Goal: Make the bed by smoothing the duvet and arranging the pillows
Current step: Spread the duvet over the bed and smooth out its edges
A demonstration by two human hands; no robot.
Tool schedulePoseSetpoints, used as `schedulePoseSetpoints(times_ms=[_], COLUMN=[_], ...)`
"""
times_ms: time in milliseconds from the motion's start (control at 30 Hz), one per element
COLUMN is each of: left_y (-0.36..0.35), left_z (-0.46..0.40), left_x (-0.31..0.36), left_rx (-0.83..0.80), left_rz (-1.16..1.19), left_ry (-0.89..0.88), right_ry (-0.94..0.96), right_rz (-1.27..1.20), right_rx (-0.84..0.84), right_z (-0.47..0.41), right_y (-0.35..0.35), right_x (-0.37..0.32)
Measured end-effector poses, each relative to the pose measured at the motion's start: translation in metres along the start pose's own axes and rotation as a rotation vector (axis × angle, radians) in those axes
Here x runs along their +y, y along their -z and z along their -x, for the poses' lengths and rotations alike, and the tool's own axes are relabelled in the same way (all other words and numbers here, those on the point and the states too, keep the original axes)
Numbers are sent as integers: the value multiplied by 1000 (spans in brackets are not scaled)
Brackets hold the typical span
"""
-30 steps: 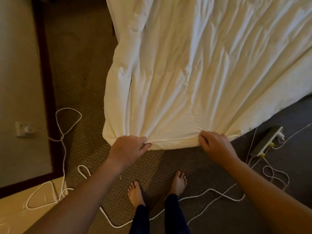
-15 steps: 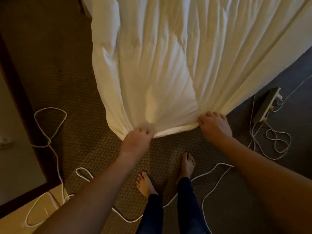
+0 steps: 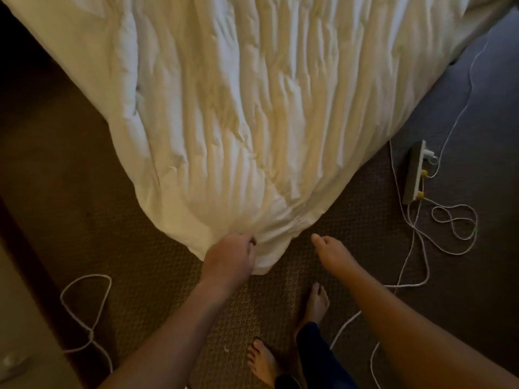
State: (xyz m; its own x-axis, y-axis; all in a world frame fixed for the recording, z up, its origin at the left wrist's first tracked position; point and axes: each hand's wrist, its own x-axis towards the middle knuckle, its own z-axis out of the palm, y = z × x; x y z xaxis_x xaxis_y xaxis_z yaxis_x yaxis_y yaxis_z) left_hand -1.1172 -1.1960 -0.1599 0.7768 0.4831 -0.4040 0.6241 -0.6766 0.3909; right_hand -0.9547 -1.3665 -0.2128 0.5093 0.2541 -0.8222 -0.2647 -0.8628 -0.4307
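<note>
My left hand (image 3: pixel 229 258) grips the corner of the rumpled white fabric duvet (image 3: pixel 238 122). My right hand (image 3: pixel 332 252) hangs loosely beside it, holding nothing, over brown patterned carpet (image 3: pixel 157 276).

Bare carpet (image 3: pixel 351 220) is lying open between the duvet (image 3: pixel 224 122) corner and the power strip (image 3: pixel 415 172), where the right hand (image 3: pixel 332 252) is hanging free. White cords (image 3: pixel 449 228) are looping beside the strip, and another cord (image 3: pixel 84 313) is curling left of the left hand (image 3: pixel 230 258).

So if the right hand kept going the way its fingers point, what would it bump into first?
Probably the duvet. The right hand is open, fingers aimed toward the duvet's hanging corner just ahead, with only carpet between; depth is unclear.
</note>
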Motion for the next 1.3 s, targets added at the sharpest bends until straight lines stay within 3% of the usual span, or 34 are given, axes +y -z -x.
schedulePoseSetpoints(times_ms=[167, 367, 533, 933, 1033, 1200, 1300], left_y=[8, -11, -21, 12, 23, 22, 20], left_z=[-60, -135, -173, -221, -235, -257, -274], left_x=[38, 75, 108, 113, 112, 118, 134], left_rx=[45, 128, 178, -28, -89, -93, -78], left_rz=[-84, -220, -243, -466, -480, -431, -389], left_ry=[-177, -368, -455, -512, -524, -572, -603], right_ry=[-99, -221, -14, -268, -289, -220, -243], right_rz=[-317, -1032, -797, -714, -704, -657, -713], right_rx=[-86, 117, 353, 422, 399, 198, 212], right_z=[-42, -102, -101, -122, -117, -139, -150], right_y=[-23, -36, -26, -21, -17, 16, 54], right_x=[-10, -31, -3, 12, 13, 13, 13])
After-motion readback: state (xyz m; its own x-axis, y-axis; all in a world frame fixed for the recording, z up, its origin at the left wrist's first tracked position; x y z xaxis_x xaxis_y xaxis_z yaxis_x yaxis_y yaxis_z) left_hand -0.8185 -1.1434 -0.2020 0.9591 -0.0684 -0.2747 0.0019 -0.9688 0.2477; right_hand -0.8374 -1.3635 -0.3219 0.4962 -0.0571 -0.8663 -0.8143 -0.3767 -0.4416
